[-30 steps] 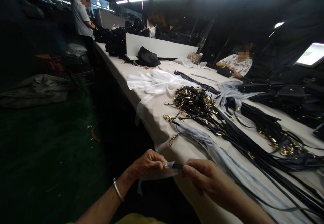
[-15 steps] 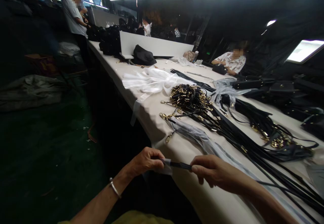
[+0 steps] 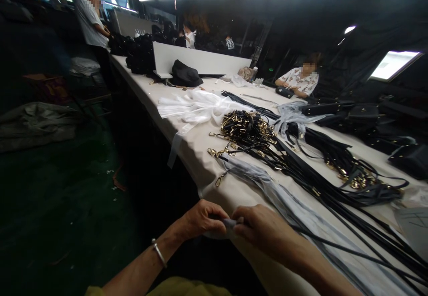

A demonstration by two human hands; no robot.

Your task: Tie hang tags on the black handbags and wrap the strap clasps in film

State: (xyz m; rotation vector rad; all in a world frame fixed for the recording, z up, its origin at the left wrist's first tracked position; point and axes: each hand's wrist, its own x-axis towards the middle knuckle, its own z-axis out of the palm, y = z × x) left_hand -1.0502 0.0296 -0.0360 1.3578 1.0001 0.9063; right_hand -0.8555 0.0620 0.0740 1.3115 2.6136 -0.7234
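Note:
My left hand (image 3: 202,218) and my right hand (image 3: 259,231) meet at the near edge of the long table (image 3: 200,142), fingers pinched together. Between them is the end of a thin black strap (image 3: 334,247) in a clear plastic sleeve (image 3: 229,222); the strap trails off to the right across the table. My left wrist wears a silver bangle (image 3: 158,253). Just beyond my hands lie more sleeved straps (image 3: 267,182) and a pile of black straps with gold clasps (image 3: 249,129).
White plastic sleeves (image 3: 194,106) lie heaped farther up the table. Black bags (image 3: 364,113) line the right side. A person in a patterned shirt (image 3: 297,80) sits at the far right; another stands at the far left (image 3: 88,19). Dark floor lies left.
My hands have come together: the right hand slid left along the strap until it touches the left hand, hiding the bare stretch of strap seen half a second ago.

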